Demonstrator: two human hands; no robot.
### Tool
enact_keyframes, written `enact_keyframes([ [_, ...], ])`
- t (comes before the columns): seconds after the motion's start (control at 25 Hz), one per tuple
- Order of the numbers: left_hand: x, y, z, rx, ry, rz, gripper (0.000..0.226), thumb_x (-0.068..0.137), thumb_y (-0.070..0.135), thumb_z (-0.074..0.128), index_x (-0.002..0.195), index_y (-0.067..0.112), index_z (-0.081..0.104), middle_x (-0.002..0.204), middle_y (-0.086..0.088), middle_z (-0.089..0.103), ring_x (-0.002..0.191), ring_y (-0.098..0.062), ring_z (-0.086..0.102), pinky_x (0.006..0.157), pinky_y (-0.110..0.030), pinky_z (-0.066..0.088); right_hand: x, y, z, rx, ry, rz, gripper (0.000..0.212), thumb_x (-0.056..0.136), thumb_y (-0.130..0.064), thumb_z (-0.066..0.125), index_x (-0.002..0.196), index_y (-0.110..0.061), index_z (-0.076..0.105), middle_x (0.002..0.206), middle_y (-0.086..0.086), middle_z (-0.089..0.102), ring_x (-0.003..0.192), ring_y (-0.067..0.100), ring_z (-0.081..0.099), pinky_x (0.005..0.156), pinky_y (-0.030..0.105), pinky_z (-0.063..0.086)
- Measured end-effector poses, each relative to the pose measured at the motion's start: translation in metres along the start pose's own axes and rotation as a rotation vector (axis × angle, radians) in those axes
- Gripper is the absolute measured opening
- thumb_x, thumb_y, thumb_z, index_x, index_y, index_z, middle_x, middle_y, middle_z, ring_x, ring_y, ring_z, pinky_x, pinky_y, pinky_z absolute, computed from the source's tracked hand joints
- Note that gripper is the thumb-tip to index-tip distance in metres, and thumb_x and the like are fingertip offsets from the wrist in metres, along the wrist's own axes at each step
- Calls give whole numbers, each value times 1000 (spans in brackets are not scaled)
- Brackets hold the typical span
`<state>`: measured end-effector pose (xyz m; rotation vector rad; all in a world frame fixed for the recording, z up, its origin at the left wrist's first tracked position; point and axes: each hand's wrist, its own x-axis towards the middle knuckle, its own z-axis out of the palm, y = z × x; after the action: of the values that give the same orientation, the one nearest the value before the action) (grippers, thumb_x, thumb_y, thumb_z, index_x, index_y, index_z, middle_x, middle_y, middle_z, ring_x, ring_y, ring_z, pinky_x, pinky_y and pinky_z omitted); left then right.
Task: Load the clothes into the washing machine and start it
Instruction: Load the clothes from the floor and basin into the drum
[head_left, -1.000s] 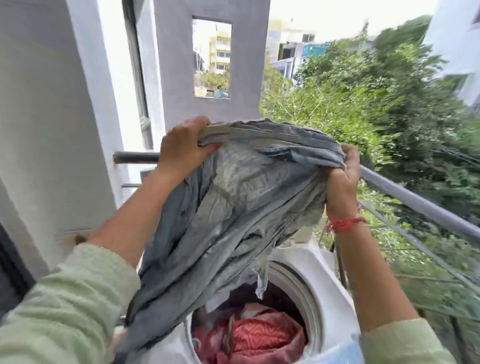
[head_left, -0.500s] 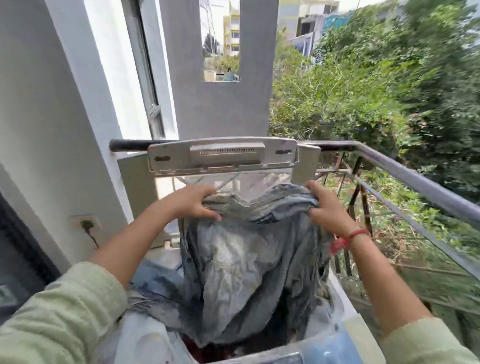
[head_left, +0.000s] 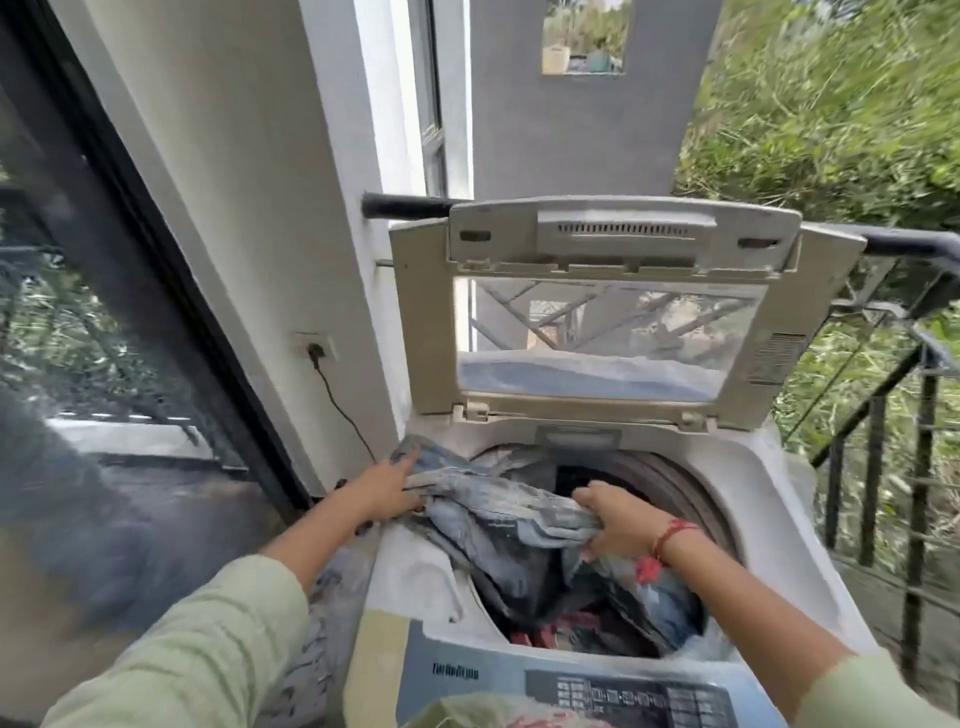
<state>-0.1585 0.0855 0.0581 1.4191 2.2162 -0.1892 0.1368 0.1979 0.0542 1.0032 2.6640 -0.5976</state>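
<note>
A white top-loading washing machine stands on a balcony with its lid raised upright. A grey-blue garment lies half in the drum, its left part draped over the machine's left rim. My left hand grips that draped end at the rim. My right hand, with a red thread on the wrist, holds the garment's other end down inside the drum opening. Red clothes show deeper in the drum. The control panel runs along the near edge.
A wall socket with a black cord sits on the white pillar left of the machine. A dark glass door fills the left side. A metal balcony railing runs behind and to the right, with green trees beyond.
Both hands have come down from above the machine, lowering the grey-blue garment into the drum. The view has tilted down, and the control panel now shows.
</note>
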Motion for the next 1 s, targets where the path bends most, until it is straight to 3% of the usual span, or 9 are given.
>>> enact_keyframes([
  [0.08,-5,-2,13,-12,68,-16,80,87,41,58,149,23,12,136,-16,42,122,-34,47,97,-38,42,10,6,24,-19,-75,31,35,67,-25,75,83,-19,44,93,1,43,88,24,53,73,30,41],
  [0.2,-11,21,8,306,307,22,43,88,14,49,129,18,39,119,-7,59,109,-28,58,84,-36,47,10,25,31,55,52,138,14,74,-10,57,79,-18,46,97,12,60,98,31,59,69,29,36],
  [0.28,-11,42,-4,410,335,85,32,87,7,46,118,16,46,116,-5,61,107,-26,59,81,-35,47,0,41,14,122,230,225,19,76,-5,53,93,-13,57,107,16,65,104,31,59,74,30,39],
  [0.44,-2,104,-22,218,378,285,25,86,14,48,111,15,48,112,-9,61,103,-33,57,69,-35,41,-47,66,-55,202,757,430,39,75,3,52,111,-10,58,103,16,65,96,33,61,68,30,40],
  [0.56,9,157,-32,9,531,394,38,86,21,49,124,20,41,117,-8,57,99,-34,60,73,-37,47,-91,64,-96,187,1269,373,51,68,15,50,113,-8,55,105,15,58,89,25,55,70,32,45],
  [0.64,15,172,-33,-22,574,424,60,88,29,54,141,26,25,133,-8,40,98,-33,59,75,-40,49,-104,60,-91,-24,1376,280,56,64,13,54,115,-10,50,103,15,52,90,23,47,69,31,42],
  [0.76,27,160,-10,242,457,548,67,81,51,60,140,33,31,139,-1,33,99,-29,60,71,-36,47,-96,65,-32,-228,932,196,40,72,-15,68,107,-18,49,95,9,55,89,28,51,71,33,38],
  [0.92,42,114,50,466,-151,644,34,81,52,55,94,20,57,103,-2,62,96,-24,58,72,-35,44,-86,46,25,171,-248,118,13,79,-17,60,89,-12,54,86,6,58,81,23,56,62,31,38],
  [1.0,47,101,53,383,-197,566,24,85,41,55,94,19,55,103,-3,62,96,-23,57,68,-31,39,-72,43,30,185,-422,128,23,76,-18,63,97,-11,58,89,7,61,78,20,55,60,29,40],
])
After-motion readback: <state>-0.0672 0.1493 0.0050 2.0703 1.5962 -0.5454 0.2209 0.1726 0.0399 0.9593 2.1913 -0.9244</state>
